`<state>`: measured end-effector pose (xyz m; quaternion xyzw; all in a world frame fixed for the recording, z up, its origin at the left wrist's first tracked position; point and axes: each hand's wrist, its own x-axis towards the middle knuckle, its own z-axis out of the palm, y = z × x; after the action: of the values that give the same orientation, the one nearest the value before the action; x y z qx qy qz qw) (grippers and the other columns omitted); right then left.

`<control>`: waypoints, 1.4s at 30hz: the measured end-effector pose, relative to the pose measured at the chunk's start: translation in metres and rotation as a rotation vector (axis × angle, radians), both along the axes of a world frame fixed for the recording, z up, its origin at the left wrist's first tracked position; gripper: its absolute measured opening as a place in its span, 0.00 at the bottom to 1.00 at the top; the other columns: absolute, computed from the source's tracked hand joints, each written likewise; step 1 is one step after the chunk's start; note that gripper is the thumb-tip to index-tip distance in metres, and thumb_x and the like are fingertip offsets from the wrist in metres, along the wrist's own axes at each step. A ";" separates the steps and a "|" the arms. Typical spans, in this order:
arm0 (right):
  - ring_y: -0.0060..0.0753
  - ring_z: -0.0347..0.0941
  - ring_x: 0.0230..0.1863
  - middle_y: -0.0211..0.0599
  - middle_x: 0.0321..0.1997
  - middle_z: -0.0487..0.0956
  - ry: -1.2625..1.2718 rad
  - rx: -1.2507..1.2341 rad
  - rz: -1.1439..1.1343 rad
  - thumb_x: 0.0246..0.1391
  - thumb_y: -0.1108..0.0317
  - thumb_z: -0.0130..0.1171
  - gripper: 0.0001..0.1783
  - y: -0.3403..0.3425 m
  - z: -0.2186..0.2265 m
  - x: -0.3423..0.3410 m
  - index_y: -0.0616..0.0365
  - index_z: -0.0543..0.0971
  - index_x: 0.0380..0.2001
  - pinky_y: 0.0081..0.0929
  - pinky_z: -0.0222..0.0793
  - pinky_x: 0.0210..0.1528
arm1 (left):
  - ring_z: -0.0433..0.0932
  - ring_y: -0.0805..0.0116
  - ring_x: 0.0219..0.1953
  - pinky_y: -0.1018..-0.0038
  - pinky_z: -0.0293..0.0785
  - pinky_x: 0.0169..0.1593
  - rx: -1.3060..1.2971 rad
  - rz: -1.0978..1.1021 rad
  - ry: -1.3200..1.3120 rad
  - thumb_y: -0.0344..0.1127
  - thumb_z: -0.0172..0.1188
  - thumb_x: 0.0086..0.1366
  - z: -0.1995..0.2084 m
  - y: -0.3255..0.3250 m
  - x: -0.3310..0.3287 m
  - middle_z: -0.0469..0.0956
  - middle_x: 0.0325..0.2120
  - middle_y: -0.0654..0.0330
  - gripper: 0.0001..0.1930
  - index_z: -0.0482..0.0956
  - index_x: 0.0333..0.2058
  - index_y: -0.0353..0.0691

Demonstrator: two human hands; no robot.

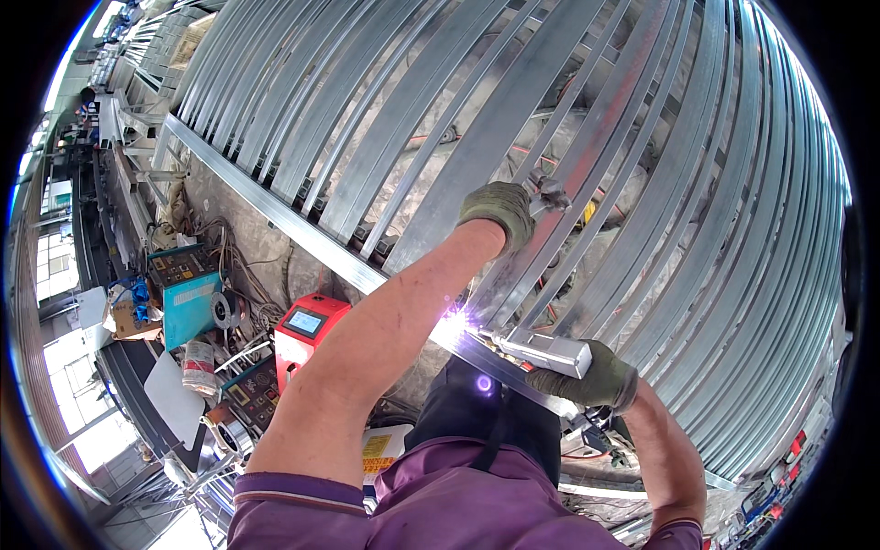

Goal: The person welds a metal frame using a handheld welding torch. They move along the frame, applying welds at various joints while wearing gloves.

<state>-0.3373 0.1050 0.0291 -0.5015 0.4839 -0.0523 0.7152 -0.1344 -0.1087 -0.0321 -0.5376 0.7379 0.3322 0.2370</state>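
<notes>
When seen from the right hand (591, 378): bright weld spot (456, 321) to the left and slightly higher up, with the torch (550, 352) filling the stretch between.
Torch: silver and boxy, lying at the near ends of the slats (500, 133); long axis running leftward and a little up from the right glove, narrow tip aimed at the glare.
Nearer hand to the torch: right, in contact; left well apart, farther up the slats.
Slats: long axis from lower left to upper right, crossing the line of the torch.
Rail (275, 209): long and pale, running from upper left down toward the weld spot, near the front of the dark trousers (486, 412).
Right hand, state and pose: gloved, wrapped around the rear of the torch; forearm rising from the lower right, bent in toward the work.
Left hand (500, 211), state and pose: gloved, fingers curled beside a small grey metal piece (552, 194), apparently touching; too hidden to say whether gripped. Forearm reaching up and right from the lower left, over the rail.
Left of that forearm: red machine (291, 346) with a small screen.
</notes>
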 end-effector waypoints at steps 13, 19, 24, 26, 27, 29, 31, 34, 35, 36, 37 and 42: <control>0.33 0.88 0.51 0.40 0.50 0.91 -0.032 0.076 -0.043 0.63 0.51 0.76 0.30 -0.001 0.006 -0.002 0.52 0.84 0.64 0.32 0.82 0.55 | 0.85 0.49 0.59 0.57 0.81 0.63 0.019 -0.007 -0.005 0.58 0.62 0.73 0.004 -0.001 -0.001 0.87 0.56 0.49 0.28 0.86 0.57 0.41; 0.33 0.88 0.53 0.41 0.54 0.91 -0.032 0.096 -0.025 0.63 0.52 0.76 0.31 -0.003 0.009 -0.004 0.52 0.83 0.65 0.31 0.81 0.57 | 0.85 0.50 0.60 0.58 0.81 0.64 0.004 -0.017 -0.013 0.59 0.62 0.73 0.005 -0.001 0.000 0.86 0.57 0.49 0.28 0.86 0.57 0.41; 0.34 0.87 0.56 0.42 0.55 0.90 -0.048 0.106 -0.027 0.63 0.52 0.76 0.32 -0.002 0.009 -0.005 0.53 0.82 0.65 0.30 0.81 0.59 | 0.84 0.50 0.61 0.57 0.80 0.64 0.004 -0.003 -0.019 0.59 0.62 0.73 0.001 0.000 -0.001 0.86 0.57 0.49 0.28 0.86 0.57 0.42; 0.35 0.87 0.56 0.42 0.56 0.90 -0.041 0.120 -0.031 0.63 0.52 0.76 0.33 -0.001 0.008 -0.006 0.53 0.82 0.66 0.31 0.81 0.59 | 0.84 0.50 0.61 0.57 0.80 0.65 0.002 0.001 -0.015 0.60 0.62 0.73 0.001 0.000 -0.001 0.86 0.58 0.49 0.28 0.86 0.57 0.42; 0.35 0.87 0.57 0.42 0.56 0.90 -0.037 0.126 -0.033 0.62 0.52 0.76 0.33 -0.001 0.008 -0.006 0.53 0.82 0.66 0.31 0.81 0.59 | 0.84 0.50 0.61 0.57 0.80 0.65 0.002 0.004 -0.010 0.60 0.62 0.73 0.000 -0.001 -0.001 0.86 0.58 0.49 0.28 0.86 0.57 0.41; 0.35 0.87 0.57 0.42 0.56 0.90 -0.012 0.113 -0.012 0.62 0.51 0.76 0.33 -0.001 0.010 -0.007 0.54 0.82 0.66 0.31 0.81 0.60 | 0.84 0.49 0.61 0.57 0.80 0.65 0.007 0.011 -0.007 0.60 0.63 0.72 -0.001 0.000 0.000 0.86 0.58 0.50 0.29 0.86 0.57 0.41; 0.35 0.87 0.57 0.43 0.56 0.90 -0.002 0.111 -0.014 0.62 0.51 0.77 0.34 -0.001 0.010 -0.008 0.54 0.82 0.66 0.31 0.81 0.60 | 0.84 0.49 0.61 0.58 0.80 0.65 0.020 0.017 -0.012 0.60 0.63 0.72 0.000 -0.001 0.000 0.86 0.58 0.50 0.29 0.86 0.57 0.41; 0.35 0.87 0.57 0.43 0.56 0.90 -0.015 0.118 -0.041 0.62 0.50 0.77 0.34 0.000 0.010 -0.008 0.54 0.82 0.66 0.31 0.81 0.60 | 0.84 0.49 0.61 0.57 0.80 0.65 0.019 0.003 -0.020 0.60 0.63 0.72 -0.001 -0.001 -0.001 0.86 0.58 0.49 0.28 0.86 0.57 0.41; 0.35 0.87 0.57 0.43 0.56 0.90 -0.022 0.116 -0.047 0.61 0.50 0.77 0.34 0.002 0.010 -0.008 0.54 0.82 0.66 0.32 0.81 0.60 | 0.84 0.49 0.61 0.57 0.80 0.65 0.014 -0.001 -0.018 0.59 0.63 0.72 -0.001 -0.001 -0.001 0.86 0.57 0.49 0.28 0.86 0.57 0.41; 0.35 0.87 0.56 0.43 0.56 0.90 -0.029 0.113 -0.051 0.61 0.50 0.78 0.35 0.002 0.010 -0.009 0.54 0.82 0.66 0.32 0.81 0.60 | 0.84 0.49 0.61 0.57 0.80 0.64 0.009 -0.005 -0.016 0.59 0.63 0.72 -0.003 -0.001 -0.001 0.86 0.57 0.49 0.28 0.87 0.56 0.41; 0.35 0.87 0.56 0.43 0.56 0.90 -0.022 0.113 -0.044 0.61 0.50 0.78 0.34 0.002 0.009 -0.009 0.54 0.82 0.66 0.32 0.81 0.59 | 0.84 0.49 0.60 0.57 0.81 0.64 0.004 -0.009 -0.014 0.59 0.63 0.72 -0.005 -0.001 0.000 0.86 0.57 0.49 0.28 0.87 0.56 0.41; 0.34 0.88 0.55 0.41 0.54 0.91 0.011 0.128 -0.044 0.61 0.50 0.77 0.32 0.005 0.009 -0.012 0.53 0.84 0.64 0.32 0.81 0.58 | 0.85 0.49 0.60 0.57 0.81 0.63 0.008 -0.003 -0.016 0.59 0.63 0.72 -0.005 -0.001 -0.001 0.87 0.56 0.49 0.28 0.87 0.55 0.41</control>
<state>-0.3488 0.1099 0.0380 -0.4441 0.5014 -0.0342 0.7418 -0.1350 -0.1095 -0.0368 -0.5381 0.7354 0.3305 0.2458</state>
